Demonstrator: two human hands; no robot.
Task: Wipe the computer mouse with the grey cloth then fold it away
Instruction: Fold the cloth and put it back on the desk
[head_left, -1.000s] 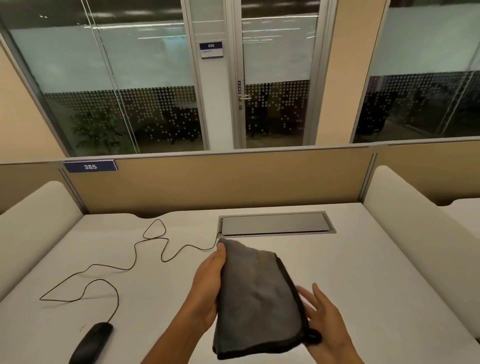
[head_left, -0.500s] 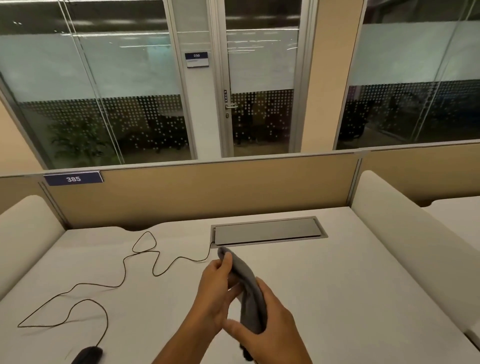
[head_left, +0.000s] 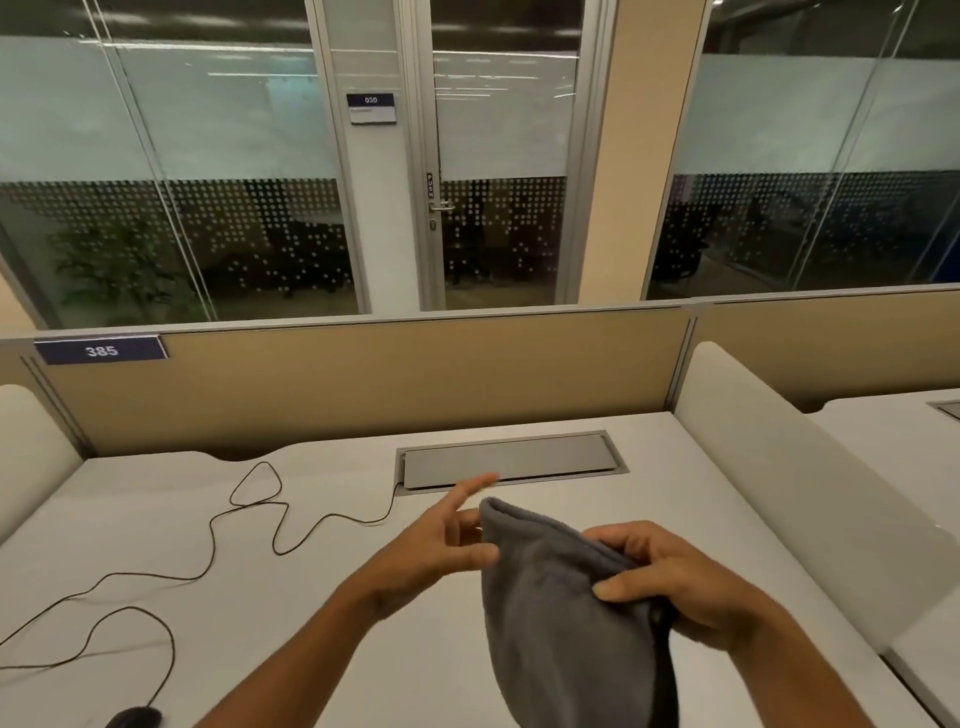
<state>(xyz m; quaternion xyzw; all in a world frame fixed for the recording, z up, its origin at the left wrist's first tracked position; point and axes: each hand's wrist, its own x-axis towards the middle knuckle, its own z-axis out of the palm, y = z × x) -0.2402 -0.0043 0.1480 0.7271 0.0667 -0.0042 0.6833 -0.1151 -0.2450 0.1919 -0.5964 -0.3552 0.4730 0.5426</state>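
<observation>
The grey cloth (head_left: 563, 618) hangs folded above the white desk (head_left: 322, 613), in the middle of the view. My right hand (head_left: 670, 582) pinches its upper right edge. To the cloth's left my left hand (head_left: 441, 545) is spread with fingers apart; its thumb lies against the cloth's edge without gripping it. The black computer mouse (head_left: 136, 718) lies at the bottom left edge of the view, only partly seen, well to the left of both hands. Its black cable (head_left: 213, 525) loops across the desk.
A grey cable hatch (head_left: 511, 460) is set into the desk just beyond my hands. A beige partition (head_left: 363, 384) with a "385" label closes the far side. Padded white dividers (head_left: 789, 488) stand at both sides. Glass walls and a door lie behind.
My left hand has let go of the cloth and spread out to the left. My right hand now holds the cloth alone, which hangs wider. The view has tilted up slightly.
</observation>
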